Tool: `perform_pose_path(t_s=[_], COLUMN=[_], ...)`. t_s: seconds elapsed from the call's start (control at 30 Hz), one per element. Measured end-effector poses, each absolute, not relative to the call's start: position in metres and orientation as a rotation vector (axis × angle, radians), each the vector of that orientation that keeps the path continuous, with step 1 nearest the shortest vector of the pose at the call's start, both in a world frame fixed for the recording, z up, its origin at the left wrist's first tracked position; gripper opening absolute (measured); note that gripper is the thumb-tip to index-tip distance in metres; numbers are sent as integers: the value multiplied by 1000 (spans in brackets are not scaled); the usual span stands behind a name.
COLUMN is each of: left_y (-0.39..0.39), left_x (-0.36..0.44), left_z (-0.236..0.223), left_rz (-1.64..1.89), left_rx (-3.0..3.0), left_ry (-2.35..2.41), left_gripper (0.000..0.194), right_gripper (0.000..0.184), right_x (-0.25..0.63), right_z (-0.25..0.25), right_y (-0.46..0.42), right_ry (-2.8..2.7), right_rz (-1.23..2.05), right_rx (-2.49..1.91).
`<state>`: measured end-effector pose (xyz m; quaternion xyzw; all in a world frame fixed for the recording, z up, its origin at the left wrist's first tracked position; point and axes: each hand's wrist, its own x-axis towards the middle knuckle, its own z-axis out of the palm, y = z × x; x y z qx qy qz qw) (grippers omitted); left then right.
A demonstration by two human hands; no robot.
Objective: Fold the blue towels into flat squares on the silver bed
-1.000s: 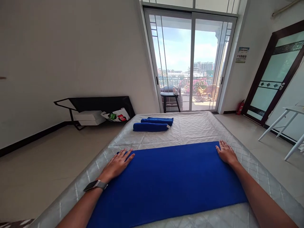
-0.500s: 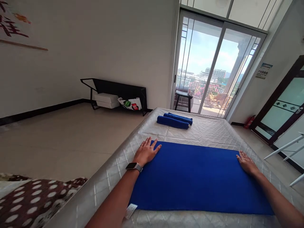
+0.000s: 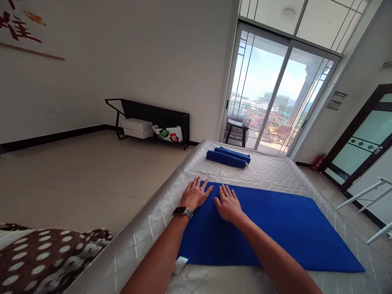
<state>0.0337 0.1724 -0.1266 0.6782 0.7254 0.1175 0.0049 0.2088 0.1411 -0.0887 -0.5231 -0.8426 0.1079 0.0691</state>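
Observation:
A blue towel [image 3: 284, 228] lies spread flat on a pale quilted mattress [image 3: 269, 171], with a white label [image 3: 180, 264] sticking out at its near left corner. My left hand [image 3: 196, 195] rests palm down over the towel's far left corner, fingers spread; a watch is on that wrist. Close beside it, my right hand [image 3: 228, 204] lies flat on the towel near its far edge, fingers stretched out. Neither hand grips anything. Beyond the towel, two rolled blue towels [image 3: 226, 159] lie side by side on the mattress.
A brown dotted blanket [image 3: 45, 257] is at the lower left. By the wall stands a black rack [image 3: 153, 108] with white boxes [image 3: 137, 128] and a bag [image 3: 168, 134]. Sliding glass doors [image 3: 275, 90] are ahead; a white-legged table [image 3: 367, 196] stands at the right.
My right hand has moved left across the towel, from its far right corner to beside my left hand. My left hand stays on the far left corner. The view has shifted slightly.

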Motion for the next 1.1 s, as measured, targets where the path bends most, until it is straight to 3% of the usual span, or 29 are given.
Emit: perform_pose_path(t_s=[0.17, 0.47, 0.6, 0.83, 1.1], left_y=[175, 177, 179, 182, 178], left_x=[31, 26, 22, 19, 27], left_z=[-132, -133, -138, -141, -133], left_rz=[405, 365, 361, 313, 349], left_rx=[2133, 2128, 2142, 2153, 2113], left_ry=[2263, 2255, 2251, 2257, 2255], left_gripper=[68, 68, 68, 68, 71], right_gripper=[69, 65, 67, 67, 66], right_x=[241, 515, 598, 606, 541], right_z=[-98, -96, -106, -113, -68], right_y=[152, 185, 189, 189, 179], right_ry=[-2514, -2201, -2018, -2013, -1993], right_rz=[362, 100, 90, 7, -311], right_rx=[-1634, -2347, -2454, -2433, -2538])
